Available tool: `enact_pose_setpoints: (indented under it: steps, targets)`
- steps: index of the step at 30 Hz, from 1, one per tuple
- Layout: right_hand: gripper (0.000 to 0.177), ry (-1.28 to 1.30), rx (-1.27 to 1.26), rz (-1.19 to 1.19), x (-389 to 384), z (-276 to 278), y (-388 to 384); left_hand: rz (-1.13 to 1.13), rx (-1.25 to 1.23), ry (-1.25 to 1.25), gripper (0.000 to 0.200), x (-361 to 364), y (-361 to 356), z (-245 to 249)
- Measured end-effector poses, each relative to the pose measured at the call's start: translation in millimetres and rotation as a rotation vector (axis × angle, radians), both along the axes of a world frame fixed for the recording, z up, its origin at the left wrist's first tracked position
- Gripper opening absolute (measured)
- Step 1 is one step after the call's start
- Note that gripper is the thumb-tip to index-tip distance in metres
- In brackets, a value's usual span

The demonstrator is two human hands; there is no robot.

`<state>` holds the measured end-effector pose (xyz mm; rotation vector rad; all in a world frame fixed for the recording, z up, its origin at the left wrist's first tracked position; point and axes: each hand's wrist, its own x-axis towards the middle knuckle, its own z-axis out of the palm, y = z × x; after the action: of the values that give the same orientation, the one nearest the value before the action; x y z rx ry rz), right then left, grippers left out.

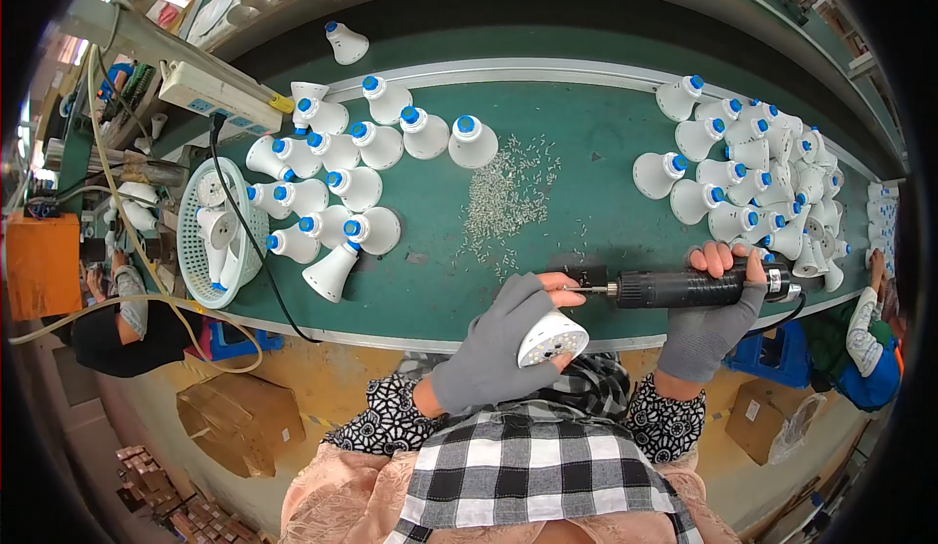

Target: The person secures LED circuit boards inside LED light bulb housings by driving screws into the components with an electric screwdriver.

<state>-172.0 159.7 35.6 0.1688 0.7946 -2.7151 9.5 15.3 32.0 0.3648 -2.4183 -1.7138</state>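
Note:
My left hand (503,344), in a grey fingerless glove, is closed around a white bulb housing (554,337). Its open end faces me and shows a round board with small dark and yellowish spots. The thumb and forefinger of that hand also reach the tip of the bit. In my gloved right hand (718,314) lies a black electric screwdriver (669,288), held level with its bit pointing left. The bit's tip is right at my left fingertips, above the housing. A heap of small screws (508,202) is spread over the green table beyond my hands.
White bulb housings with blue caps stand in groups at left (332,168) and right (762,173) on the green table (420,261). A pale basket (195,251) holds a few more. A power strip (220,100) with a black cable is at upper left. Other people (127,319) sit at both sides.

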Motion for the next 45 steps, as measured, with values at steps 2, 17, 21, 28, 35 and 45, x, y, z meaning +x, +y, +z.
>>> enact_pose_setpoints:
  steps: [2, 17, 21, 28, 35, 45]
  targets:
    - [0.014, 0.002, -0.003, 0.001, 1, 1, 0, -0.004, -0.056, -0.009, 0.056, 2, 0, 0]
    - [0.013, 0.189, 0.024, 0.054, 1, 11, -1, -0.047, -0.331, 0.133, 0.060, 1, 1, -8]
    - [0.018, 0.341, -0.027, 0.158, -1, 21, -2, -0.163, -0.396, 0.087, 0.063, 3, -2, -5]
    - [0.033, 0.575, -0.202, 0.403, -10, 21, 13, -0.289, -0.281, 0.064, 0.060, 4, -4, -4]
    - [0.040, 0.858, -0.348, 0.710, -29, 18, 19, -0.345, -0.145, 0.035, 0.057, 3, -4, -4]
    - [0.038, 0.710, -0.220, 0.525, -12, 24, 13, -0.294, 0.112, -0.075, 0.046, 5, -7, 1]
